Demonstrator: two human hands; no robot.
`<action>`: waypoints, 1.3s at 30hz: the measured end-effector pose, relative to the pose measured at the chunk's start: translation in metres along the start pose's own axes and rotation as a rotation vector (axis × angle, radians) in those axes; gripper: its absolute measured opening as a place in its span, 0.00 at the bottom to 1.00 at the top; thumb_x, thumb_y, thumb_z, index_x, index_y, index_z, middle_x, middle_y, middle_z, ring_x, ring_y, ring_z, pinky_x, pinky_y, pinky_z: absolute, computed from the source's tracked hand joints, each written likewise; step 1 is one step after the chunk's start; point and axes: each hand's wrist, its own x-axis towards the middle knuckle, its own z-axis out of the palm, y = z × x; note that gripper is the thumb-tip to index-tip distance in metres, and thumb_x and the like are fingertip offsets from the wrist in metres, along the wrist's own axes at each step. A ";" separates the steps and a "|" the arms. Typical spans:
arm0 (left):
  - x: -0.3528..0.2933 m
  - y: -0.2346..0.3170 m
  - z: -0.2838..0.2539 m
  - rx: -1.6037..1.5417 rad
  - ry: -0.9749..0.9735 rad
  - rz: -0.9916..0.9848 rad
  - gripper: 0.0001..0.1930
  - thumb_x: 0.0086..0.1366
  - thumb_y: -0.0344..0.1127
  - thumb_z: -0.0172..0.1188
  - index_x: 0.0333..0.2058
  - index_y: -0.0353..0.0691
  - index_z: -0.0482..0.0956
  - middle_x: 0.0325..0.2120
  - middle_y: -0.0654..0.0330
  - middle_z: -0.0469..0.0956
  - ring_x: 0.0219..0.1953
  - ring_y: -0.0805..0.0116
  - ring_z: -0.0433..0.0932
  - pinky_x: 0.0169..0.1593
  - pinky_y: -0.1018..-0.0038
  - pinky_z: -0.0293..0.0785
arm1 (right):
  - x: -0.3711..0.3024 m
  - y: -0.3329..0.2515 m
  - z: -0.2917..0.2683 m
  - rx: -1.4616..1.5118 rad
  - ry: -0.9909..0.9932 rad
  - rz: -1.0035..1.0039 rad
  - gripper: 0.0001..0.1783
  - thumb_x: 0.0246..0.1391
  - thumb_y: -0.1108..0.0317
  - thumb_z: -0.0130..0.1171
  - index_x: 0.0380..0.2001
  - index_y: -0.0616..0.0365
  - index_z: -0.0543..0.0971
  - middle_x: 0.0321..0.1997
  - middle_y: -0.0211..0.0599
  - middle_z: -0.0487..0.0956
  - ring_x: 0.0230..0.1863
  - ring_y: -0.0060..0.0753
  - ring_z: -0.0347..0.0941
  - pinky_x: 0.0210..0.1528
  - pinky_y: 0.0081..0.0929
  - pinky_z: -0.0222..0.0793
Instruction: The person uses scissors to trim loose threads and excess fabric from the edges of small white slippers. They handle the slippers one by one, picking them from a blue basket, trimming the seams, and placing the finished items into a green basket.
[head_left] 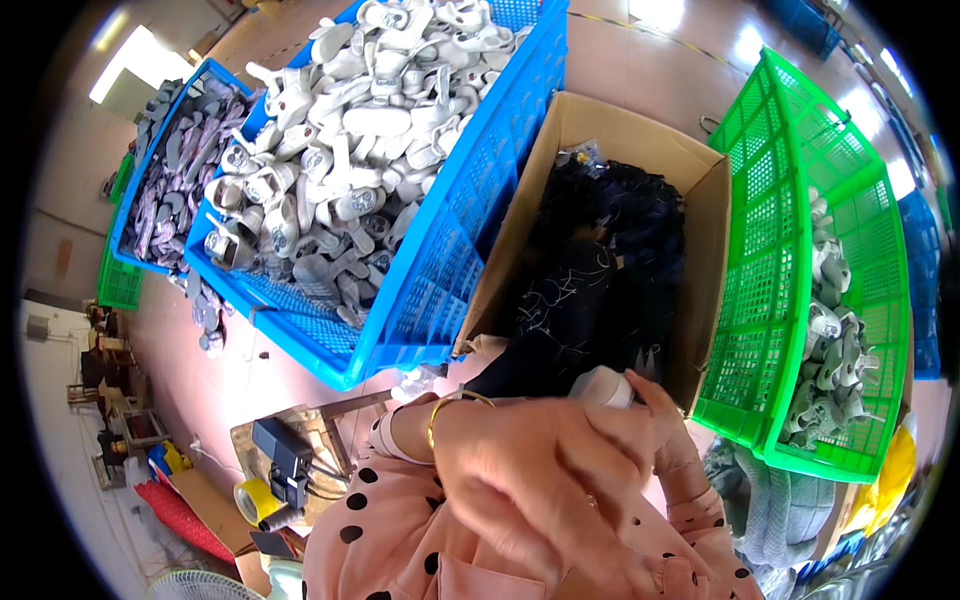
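Observation:
Close in front of my chest, my left hand (535, 465) wears a gold bracelet and crosses in front of the right one. Its fingers are curled and partly smeared by motion. At its fingertips is a small white shoe (603, 388), of which only a rounded end shows. Behind it, my right hand (667, 425) is closed, its fingers mostly hidden. Pale pointed tips (648, 362) stick up beside it, like those of snips, but I cannot make them out fully. Just beyond both hands is an open cardboard box (708, 225) with dark material and loose threads.
A large blue basket (430, 290) heaped with white shoes (375, 120) stands left of the box. Farther left, a smaller blue basket (125, 225) holds grey and purple shoes. Green crates (745, 330) with pale shoes stand right. A wooden stool (325, 435) carries a black device (283, 450) and yellow tape (258, 502).

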 end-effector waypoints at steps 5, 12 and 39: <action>-0.090 -0.047 -0.030 0.864 0.268 -0.671 0.20 0.52 0.43 0.70 0.41 0.38 0.81 0.39 0.59 0.81 0.43 0.62 0.76 0.48 0.68 0.69 | -0.006 0.001 0.015 -0.089 -0.112 -0.086 0.13 0.67 0.59 0.46 0.32 0.55 0.73 0.11 0.18 0.56 0.10 0.12 0.46 0.11 0.12 0.39; -0.154 -0.107 -0.024 0.656 0.213 -0.943 0.29 0.53 0.36 0.69 0.54 0.36 0.74 0.51 0.53 0.75 0.52 0.62 0.75 0.55 0.69 0.71 | -0.003 0.018 0.011 -0.179 0.065 -0.286 0.11 0.65 0.62 0.52 0.28 0.52 0.70 0.14 0.19 0.58 0.13 0.14 0.48 0.14 0.17 0.42; -0.138 -0.140 -0.021 0.830 0.311 -0.721 0.02 0.63 0.27 0.59 0.31 0.36 0.77 0.29 0.58 0.80 0.26 0.69 0.79 0.30 0.79 0.74 | -0.018 0.021 -0.015 -1.180 0.296 -0.792 0.22 0.65 0.50 0.50 0.39 0.62 0.73 0.19 0.35 0.73 0.21 0.28 0.72 0.23 0.23 0.65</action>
